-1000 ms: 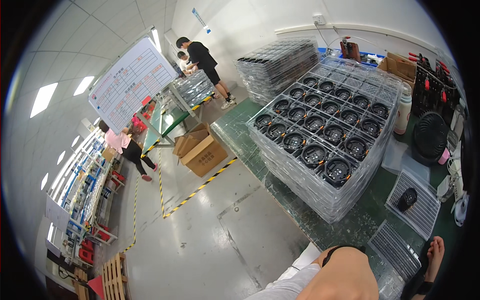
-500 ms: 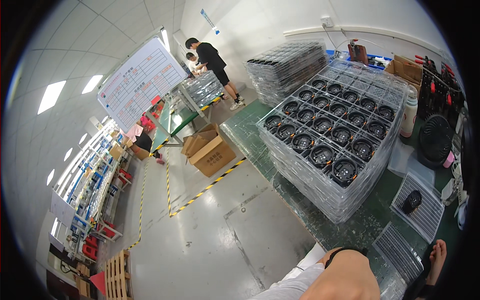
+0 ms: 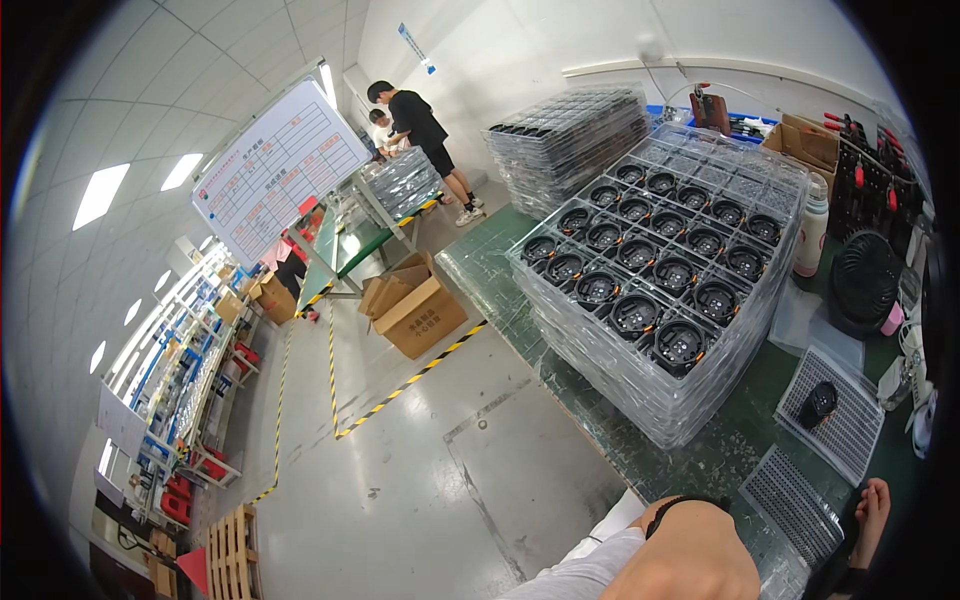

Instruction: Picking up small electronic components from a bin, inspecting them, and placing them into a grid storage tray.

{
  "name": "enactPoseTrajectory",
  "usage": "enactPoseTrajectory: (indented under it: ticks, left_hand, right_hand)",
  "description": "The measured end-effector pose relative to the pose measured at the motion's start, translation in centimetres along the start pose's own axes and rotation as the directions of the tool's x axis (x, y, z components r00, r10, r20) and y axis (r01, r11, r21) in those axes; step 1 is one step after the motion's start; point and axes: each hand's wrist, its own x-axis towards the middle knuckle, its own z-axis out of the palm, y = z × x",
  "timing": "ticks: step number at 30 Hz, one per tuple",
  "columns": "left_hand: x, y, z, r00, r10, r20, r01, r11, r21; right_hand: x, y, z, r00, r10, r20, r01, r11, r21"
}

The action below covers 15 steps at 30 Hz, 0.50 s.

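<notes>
My right hand (image 3: 872,503) is at the lower right by the green table. Its fingers are loosely bent and apart, and nothing shows in them; a dark band circles the wrist. Close beside it lie a grey perforated sheet (image 3: 790,505) and a clear-edged perforated tray (image 3: 850,440) carrying one small black round part (image 3: 818,404). At the bottom, my bare left arm (image 3: 690,555) comes out of a white sleeve, with a black band near its top; that hand's fingers are hidden. Ahead stands a wrapped stack of clear trays (image 3: 640,390), whose top compartments hold several black round housings (image 3: 680,345).
A second tray stack (image 3: 560,150) stands behind on the table (image 3: 480,270). On the right are a white bottle (image 3: 812,230), a black fan (image 3: 862,285) and a tool rack (image 3: 870,165). An open cardboard box (image 3: 420,320) sits on the floor. People (image 3: 415,120) stand near a whiteboard (image 3: 285,170).
The whole view has shifted a little, so the table and stacks sit slightly further left. Both my arms keep nearly the same place. The person far off leans a little differently.
</notes>
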Motion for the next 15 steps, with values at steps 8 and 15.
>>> enactPoseTrajectory:
  ticks: [8, 15]
  left_hand:
    - [0.0, -0.2, -1.5, 0.998, -0.022, 0.051, 0.022, 1.0, -0.005]
    - [-0.5, -1.6, -2.2, 0.993, -0.122, 0.006, 0.122, 0.992, -0.022]
  right_hand:
    - [-2.0, -2.2, 1.1, 0.998, 0.036, -0.046, -0.035, 0.999, 0.034]
    - [-3.5, -6.0, 4.4, 0.998, 0.053, -0.036, -0.048, 0.992, 0.115]
